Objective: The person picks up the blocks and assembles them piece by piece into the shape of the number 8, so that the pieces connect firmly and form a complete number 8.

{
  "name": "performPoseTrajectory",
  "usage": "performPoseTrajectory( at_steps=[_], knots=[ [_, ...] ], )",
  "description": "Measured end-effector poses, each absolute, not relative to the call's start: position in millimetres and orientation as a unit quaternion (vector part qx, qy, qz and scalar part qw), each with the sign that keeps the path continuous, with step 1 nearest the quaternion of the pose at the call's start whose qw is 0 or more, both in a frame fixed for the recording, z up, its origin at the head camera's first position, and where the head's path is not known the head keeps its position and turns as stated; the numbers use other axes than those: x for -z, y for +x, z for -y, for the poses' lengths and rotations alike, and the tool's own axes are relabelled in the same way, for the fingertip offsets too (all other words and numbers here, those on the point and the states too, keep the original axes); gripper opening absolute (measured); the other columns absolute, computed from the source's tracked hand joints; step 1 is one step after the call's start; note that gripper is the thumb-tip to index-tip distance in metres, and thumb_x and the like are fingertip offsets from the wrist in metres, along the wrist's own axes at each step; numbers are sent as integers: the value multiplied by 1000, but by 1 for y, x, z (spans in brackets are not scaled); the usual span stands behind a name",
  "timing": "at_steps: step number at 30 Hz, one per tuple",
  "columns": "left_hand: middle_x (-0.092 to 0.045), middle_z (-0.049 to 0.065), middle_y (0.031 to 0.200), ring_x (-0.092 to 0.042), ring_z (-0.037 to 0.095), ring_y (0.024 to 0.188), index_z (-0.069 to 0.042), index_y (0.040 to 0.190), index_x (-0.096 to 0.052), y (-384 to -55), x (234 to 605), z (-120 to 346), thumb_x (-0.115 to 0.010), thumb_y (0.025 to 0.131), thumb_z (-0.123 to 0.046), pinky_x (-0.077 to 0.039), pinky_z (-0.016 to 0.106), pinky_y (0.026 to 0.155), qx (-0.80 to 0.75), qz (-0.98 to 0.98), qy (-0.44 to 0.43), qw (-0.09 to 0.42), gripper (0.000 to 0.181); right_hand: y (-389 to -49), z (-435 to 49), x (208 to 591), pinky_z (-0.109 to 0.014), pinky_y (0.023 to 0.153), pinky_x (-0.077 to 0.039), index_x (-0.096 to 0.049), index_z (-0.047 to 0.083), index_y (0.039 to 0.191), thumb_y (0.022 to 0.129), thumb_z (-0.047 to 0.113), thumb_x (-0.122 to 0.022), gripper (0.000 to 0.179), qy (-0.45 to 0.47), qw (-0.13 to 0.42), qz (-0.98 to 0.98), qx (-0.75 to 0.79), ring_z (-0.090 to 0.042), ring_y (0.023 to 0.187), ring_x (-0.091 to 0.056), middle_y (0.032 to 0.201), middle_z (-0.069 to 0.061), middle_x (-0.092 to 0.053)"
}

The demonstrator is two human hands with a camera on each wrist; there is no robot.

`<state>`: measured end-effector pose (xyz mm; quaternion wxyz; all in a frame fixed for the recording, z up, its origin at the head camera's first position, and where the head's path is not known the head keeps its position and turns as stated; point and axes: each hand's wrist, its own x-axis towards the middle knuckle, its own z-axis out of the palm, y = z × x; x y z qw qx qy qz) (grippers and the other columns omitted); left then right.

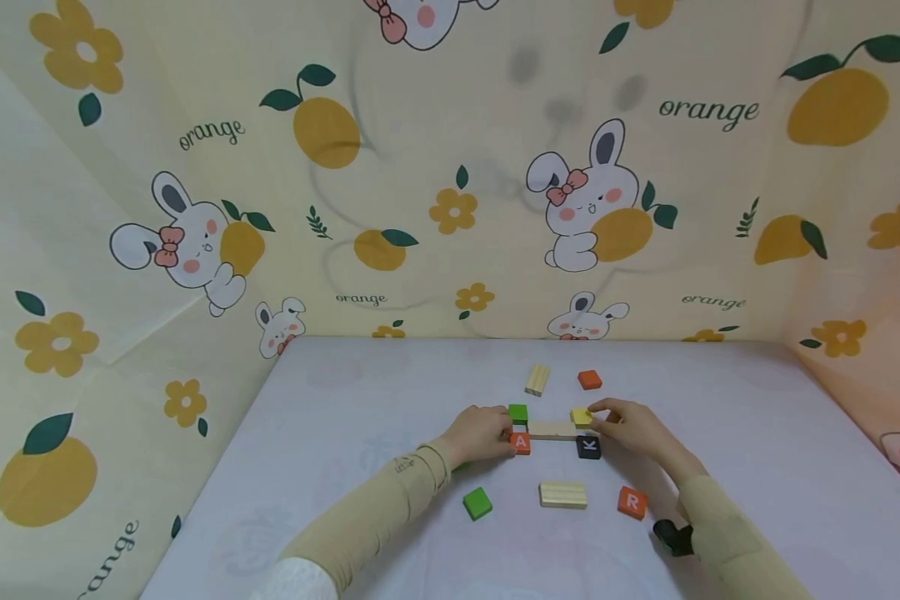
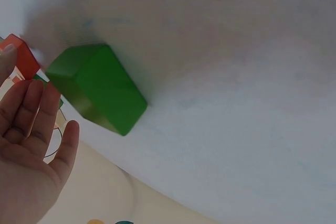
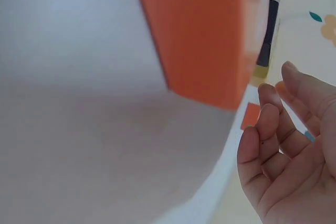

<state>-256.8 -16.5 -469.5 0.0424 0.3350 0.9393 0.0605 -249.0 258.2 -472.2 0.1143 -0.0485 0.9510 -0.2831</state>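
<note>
By the red A block (image 1: pixel 522 443) and yellow block (image 1: pixel 581 417), the loose left hand (image 1: pixel 478 433) and loose right hand (image 1: pixel 633 426) seem to line things up, needing soft nudges next.

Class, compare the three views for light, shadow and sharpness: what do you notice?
Head view: brightest, with the R block legible; left wrist view: dimmer, soft shadow on the table beside the green block; right wrist view: the near orange block has blurred edges.

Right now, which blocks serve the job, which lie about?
Likely job:
orange A block
middle green block
middle wooden strip
yellow block
black K block

Apparently loose:
orange R block
front green block
rear orange block
rear wooden strip
front wooden strip
partly hidden green block
</note>
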Motion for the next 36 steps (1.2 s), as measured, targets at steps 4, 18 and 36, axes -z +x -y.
performPoseTrajectory(
  at_steps=[4, 18, 36],
  knots=[
    [-56, -9, 81, -45, 3, 65, -17, 90, -69, -256, 469, 16, -68, 82, -39, -40, 21, 64, -59, -940, 333, 45, 24, -238, -264, 469, -29, 62, -40, -60, 11, 120, 90, 28, -60, 35, -52, 115, -950, 284, -19, 78, -48, 86, -6, -58],
    [-54, -10, 78, -45, 3, 64, -18, 89, -69, -255, 471, 17, -68, 82, -39, -40, 22, 66, -65, -940, 331, 44, 22, -196, -284, 468, -29, 61, -37, -66, 11, 104, 86, 25, -64, 23, -60, 119, -950, 284, -16, 71, -46, 78, -2, -56],
    [-54, -10, 78, -45, 3, 64, -16, 89, -68, -256, 469, 16, -67, 83, -37, -39, 22, 64, -66, -939, 332, 52, 22, -157, -302, 461, -21, 55, -35, -64, 16, 93, 81, 35, -68, 23, -124, 137, -941, 285, -2, 63, -44, 75, 3, -54]
  ],
)
